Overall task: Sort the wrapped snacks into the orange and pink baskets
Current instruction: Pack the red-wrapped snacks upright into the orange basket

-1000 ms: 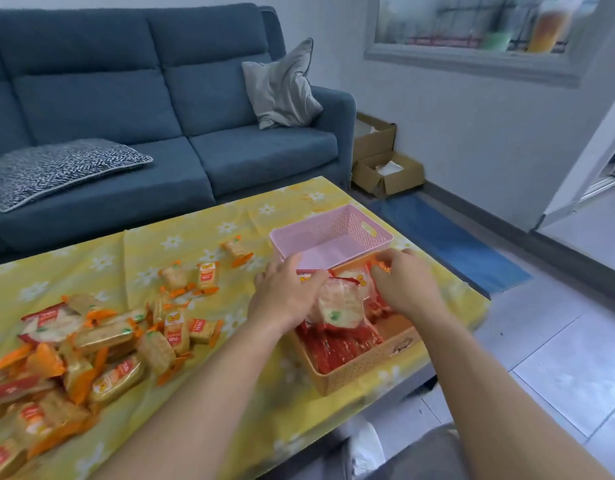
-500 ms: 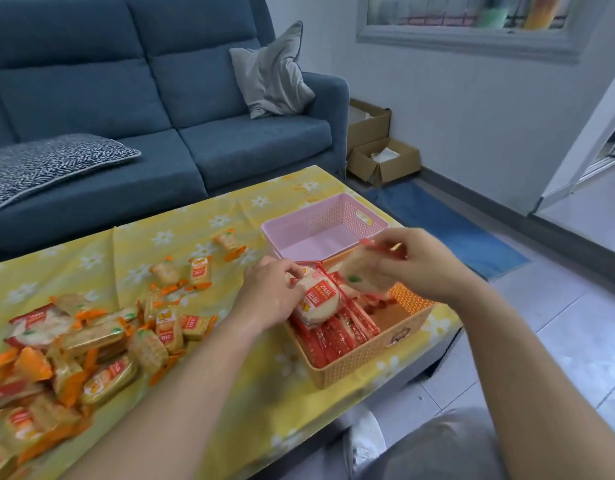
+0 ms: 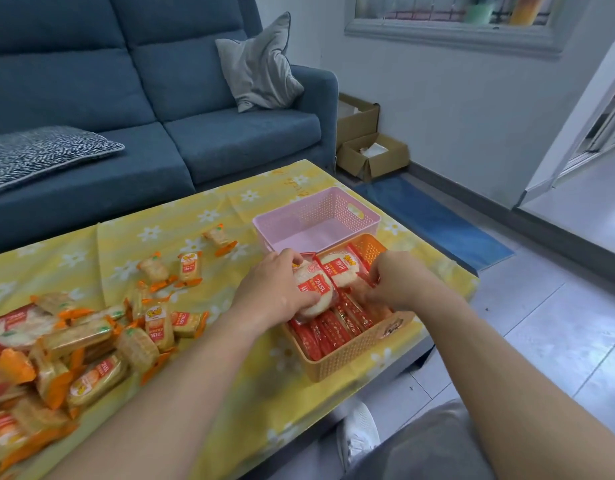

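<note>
The orange basket (image 3: 354, 355) stands at the table's near right corner and holds several red-wrapped snacks. My left hand (image 3: 278, 289) grips a round red-wrapped rice cracker (image 3: 314, 292) lying in the basket. My right hand (image 3: 392, 282) is down in the basket too, fingers curled on a pale wrapped snack (image 3: 363, 289) beside another round cracker (image 3: 344, 270). The pink basket (image 3: 337, 206) stands just behind the orange one; I see nothing inside it. A heap of orange-wrapped snacks (image 3: 74, 344) lies on the left of the table.
The table has a yellow flowered cloth (image 3: 230, 209). A few loose orange-wrapped snacks (image 3: 190, 268) lie mid-table. A blue sofa (image 3: 160, 98) stands behind it, cardboard boxes (image 3: 372, 154) at its right end. My knee and shoe show below the table edge.
My right hand, which held a snack raised over the orange basket, has come down into it. My left hand has stayed on the round cracker in the basket.
</note>
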A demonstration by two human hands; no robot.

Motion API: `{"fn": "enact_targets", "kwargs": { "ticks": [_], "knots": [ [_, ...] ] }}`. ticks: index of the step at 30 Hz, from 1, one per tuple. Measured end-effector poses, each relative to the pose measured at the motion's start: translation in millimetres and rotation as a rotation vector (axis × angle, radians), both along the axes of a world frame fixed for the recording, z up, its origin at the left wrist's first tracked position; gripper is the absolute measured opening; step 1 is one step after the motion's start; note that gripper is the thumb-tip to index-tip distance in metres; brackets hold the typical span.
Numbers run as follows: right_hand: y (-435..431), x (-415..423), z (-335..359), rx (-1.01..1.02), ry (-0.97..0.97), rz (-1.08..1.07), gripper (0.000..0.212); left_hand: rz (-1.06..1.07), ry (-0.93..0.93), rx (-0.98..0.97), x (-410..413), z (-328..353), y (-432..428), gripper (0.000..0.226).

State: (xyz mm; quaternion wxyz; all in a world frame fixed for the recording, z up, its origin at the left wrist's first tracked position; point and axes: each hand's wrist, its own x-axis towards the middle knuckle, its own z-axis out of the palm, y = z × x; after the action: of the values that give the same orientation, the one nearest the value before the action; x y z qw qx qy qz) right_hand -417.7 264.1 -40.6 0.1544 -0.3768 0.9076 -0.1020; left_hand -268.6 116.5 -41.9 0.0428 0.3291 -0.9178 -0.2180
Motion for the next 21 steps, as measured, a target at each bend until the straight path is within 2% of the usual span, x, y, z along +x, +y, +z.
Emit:
{"fn": "enact_targets", "kwargs": {
  "ticks": [3,6,8,9,11,13,15,17,19,20,21],
  "knots": [
    [-6.8,1.5,-7.7,0.048,-0.064,0.006,0.028,0.015,0.104,0.165,2.4,1.1,-2.0,0.062],
    [-2.4,-4.3,-0.2,0.048,-0.103,-0.029,0.037,0.065,0.264,0.366,4.0,2.0,-5.2,0.046],
    [4.4,-7.3,14.4,-0.081,-0.014,-0.09,0.038,0.064,0.373,0.458,2.2,5.3,-3.6,0.036],
    [7.1,-5.5,22.7,-0.201,-0.036,-0.121,0.038,0.057,0.425,0.509,1.0,7.7,-0.6,0.032],
    [9.7,3.3,38.0,-0.408,-0.298,-0.115,0.034,0.05,0.503,0.677,-2.6,14.8,9.9,0.027],
    [10.3,13.4,44.9,-0.419,-0.549,-0.048,0.028,0.034,0.526,0.799,-8.0,18.7,17.8,0.027],
    [12.4,14.0,46.1,-0.417,-0.598,-0.028,0.021,0.028,0.551,0.723,-12.6,17.2,18.9,0.023],
    [17.1,6.0,48.5,-0.479,-0.487,-0.112,0.01,0.073,0.529,0.39,-12.8,13.1,9.8,0.021],
    [23.2,-8.8,45.1,-0.478,-0.249,-0.206,0.009,0.086,0.31,-0.037,-9.6,6.5,-5.0,0.038],
    [25.8,-16.0,40.3,-0.429,-0.141,-0.219,0.012,0.072,0.18,-0.115,-7.7,2.2,-11.5,0.052],
    [27.2,-21.3,34.0,-0.365,-0.07,-0.214,0.015,0.061,0.071,-0.088,-5.6,-1.6,-16.6,0.067]
  ]
}}
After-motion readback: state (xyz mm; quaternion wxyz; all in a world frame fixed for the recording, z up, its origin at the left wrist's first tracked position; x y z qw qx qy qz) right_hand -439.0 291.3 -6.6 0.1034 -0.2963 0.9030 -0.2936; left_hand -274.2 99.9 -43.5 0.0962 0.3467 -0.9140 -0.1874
